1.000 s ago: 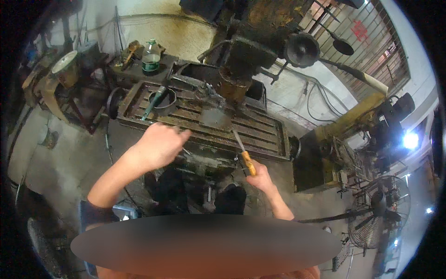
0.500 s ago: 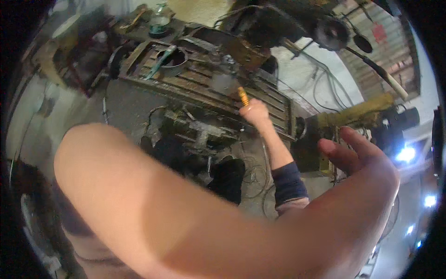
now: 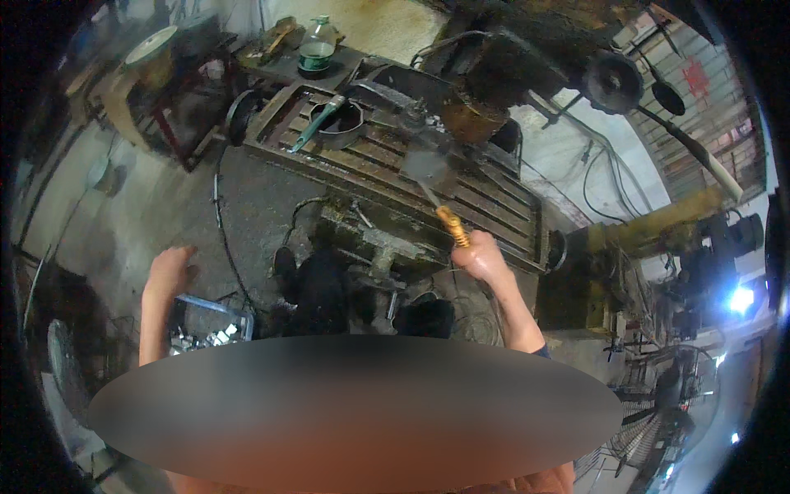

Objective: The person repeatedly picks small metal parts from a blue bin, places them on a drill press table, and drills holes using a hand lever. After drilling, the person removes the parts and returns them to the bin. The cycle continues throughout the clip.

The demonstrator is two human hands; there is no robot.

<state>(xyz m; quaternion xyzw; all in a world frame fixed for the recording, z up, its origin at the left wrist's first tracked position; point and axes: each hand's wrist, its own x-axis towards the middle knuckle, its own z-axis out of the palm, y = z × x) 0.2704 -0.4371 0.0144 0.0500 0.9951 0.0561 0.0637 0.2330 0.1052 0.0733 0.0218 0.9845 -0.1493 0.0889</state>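
My right hand (image 3: 480, 257) is wrapped round a slim tool with a ribbed yellow handle (image 3: 451, 224). Its thin tip points up and left at a small flat grey metal piece (image 3: 428, 165) on the slotted machine table (image 3: 374, 177); whether they touch is unclear. Out to the left, my left hand (image 3: 171, 270) hangs loosely curled, thumb and fingers a little apart, with nothing visible in it. Just below it, a blue-rimmed tray (image 3: 248, 323) holds several small shiny metal blocks (image 3: 216, 337). A blurred oval hides the lower part of the view.
On the machine table's left end stands a round pan (image 3: 350, 132) with a green-handled brush (image 3: 317, 123) across it. Behind is a plastic bottle (image 3: 317, 51). The dark machine head (image 3: 485, 90) overhangs the table, and a handwheel (image 3: 614, 81) juts out right. A hose (image 3: 220, 206) crosses the floor.
My left arm, which crossed the view with its hand at the right, has swung back to the left above the tray. My right hand keeps hold of the yellow-handled tool; the view has shifted slightly.
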